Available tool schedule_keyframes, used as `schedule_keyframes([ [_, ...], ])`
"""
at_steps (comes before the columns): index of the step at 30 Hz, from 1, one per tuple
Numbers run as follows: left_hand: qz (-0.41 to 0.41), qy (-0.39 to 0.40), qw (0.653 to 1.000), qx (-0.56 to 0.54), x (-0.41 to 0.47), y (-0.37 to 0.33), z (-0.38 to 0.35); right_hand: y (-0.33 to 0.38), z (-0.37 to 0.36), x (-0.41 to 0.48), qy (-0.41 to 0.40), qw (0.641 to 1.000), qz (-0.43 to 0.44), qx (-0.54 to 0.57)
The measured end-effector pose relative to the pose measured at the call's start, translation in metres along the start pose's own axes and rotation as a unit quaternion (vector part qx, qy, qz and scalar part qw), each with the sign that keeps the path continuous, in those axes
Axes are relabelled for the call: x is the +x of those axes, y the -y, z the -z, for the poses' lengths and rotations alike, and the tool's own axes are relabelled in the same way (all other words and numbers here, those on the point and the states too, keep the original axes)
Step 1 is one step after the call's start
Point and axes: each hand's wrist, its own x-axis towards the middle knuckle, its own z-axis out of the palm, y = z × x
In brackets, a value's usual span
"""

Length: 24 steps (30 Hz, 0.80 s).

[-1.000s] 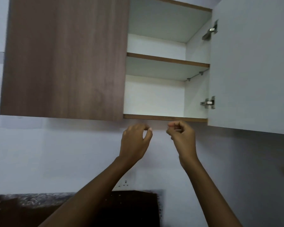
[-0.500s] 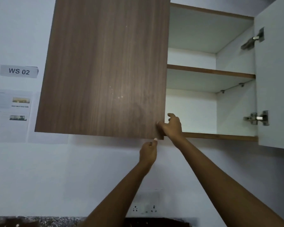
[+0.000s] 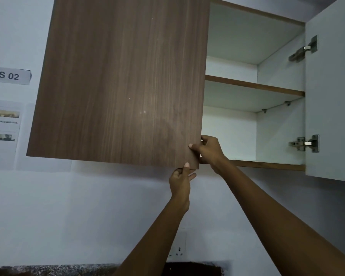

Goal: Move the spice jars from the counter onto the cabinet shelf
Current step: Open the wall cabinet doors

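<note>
Cabinet shelf (image 3: 253, 87) runs above the right hand (image 3: 209, 150), partly hidden behind the brown door (image 3: 124, 82) that it and the left hand (image 3: 180, 181) grip.

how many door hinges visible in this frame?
2. The upper hinge and lower hinge are both on the open right door. Any on the left door are hidden behind it.

The door (image 3: 124, 80) is brown wood-grain, cabinet interior (image 3: 230, 134) white, counter (image 3: 58, 269) speckled grey.
</note>
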Motion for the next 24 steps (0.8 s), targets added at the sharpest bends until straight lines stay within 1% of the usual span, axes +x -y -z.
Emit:
schedule_keyframes([
  [7,-0.035,-0.018,0.999,0.027,-0.030,-0.009,-0.001,0.011,0.013,-0.019,0.004,1.000,0.014,0.024],
  [14,-0.071,-0.029,0.995,0.065,-0.066,-0.024,0.003,0.029,0.021,-0.047,-0.012,0.998,0.064,0.024],
  [24,-0.060,-0.043,0.994,0.086,-0.129,-0.059,0.010,0.060,0.029,-0.102,-0.019,0.993,0.101,0.061],
])
